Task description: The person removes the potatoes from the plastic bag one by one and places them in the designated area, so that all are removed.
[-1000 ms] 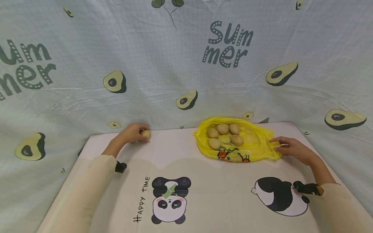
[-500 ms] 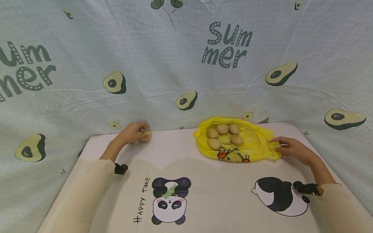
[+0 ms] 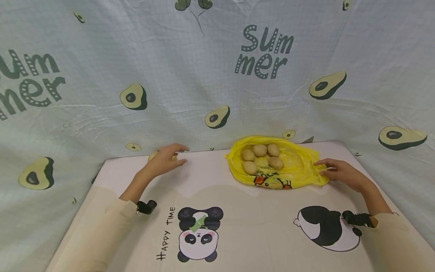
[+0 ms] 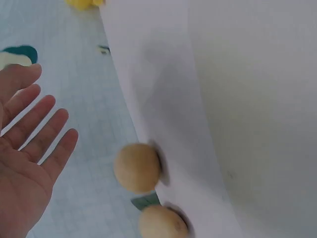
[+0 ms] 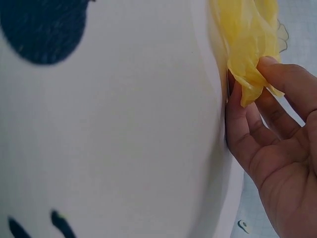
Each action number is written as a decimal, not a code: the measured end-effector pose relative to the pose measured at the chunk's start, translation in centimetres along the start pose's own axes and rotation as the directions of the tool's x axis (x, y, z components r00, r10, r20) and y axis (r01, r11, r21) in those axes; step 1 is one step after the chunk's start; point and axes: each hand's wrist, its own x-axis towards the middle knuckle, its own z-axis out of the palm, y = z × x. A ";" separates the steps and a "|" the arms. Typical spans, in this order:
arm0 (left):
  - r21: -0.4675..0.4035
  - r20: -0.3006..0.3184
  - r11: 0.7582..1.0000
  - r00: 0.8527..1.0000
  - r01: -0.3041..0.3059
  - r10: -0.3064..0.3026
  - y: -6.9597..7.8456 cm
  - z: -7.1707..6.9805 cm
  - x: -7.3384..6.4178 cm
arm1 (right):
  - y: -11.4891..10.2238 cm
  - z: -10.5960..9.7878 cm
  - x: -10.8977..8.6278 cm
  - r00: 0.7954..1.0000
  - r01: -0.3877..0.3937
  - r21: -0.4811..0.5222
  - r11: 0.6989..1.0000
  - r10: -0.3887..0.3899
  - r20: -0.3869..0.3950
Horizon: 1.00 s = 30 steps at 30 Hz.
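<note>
Potatoes, five of them, lie inside the yellow bag in the head view, the bag resting on the table. Well to the left of the bag, the left hand has its fingers spread and grasps nothing, partly covering loose potatoes; at the bag's right end, the right hand has hold of the plastic. In the left wrist view, two loose potatoes lie near each other, well apart from the bag, the left hand released. In the right wrist view, the right hand pinches the bag's gathered end between thumb and fingers
</note>
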 end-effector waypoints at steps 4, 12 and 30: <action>-0.022 0.018 0.999 0.999 -0.050 0.050 1.7 0.7 0.2 | 0.0 0.1 -0.1 1.000 0.000 0.000 1.000 0.000 -0.003; -0.058 0.070 0.996 0.994 -0.074 0.078 4.6 2.1 0.6 | -0.1 0.2 -0.3 1.000 0.007 0.019 1.000 -0.007 -0.004; -0.072 0.140 0.978 0.969 -0.195 0.204 7.8 3.9 2.4 | -0.4 0.1 -0.2 1.000 -0.014 0.003 1.000 0.014 -0.005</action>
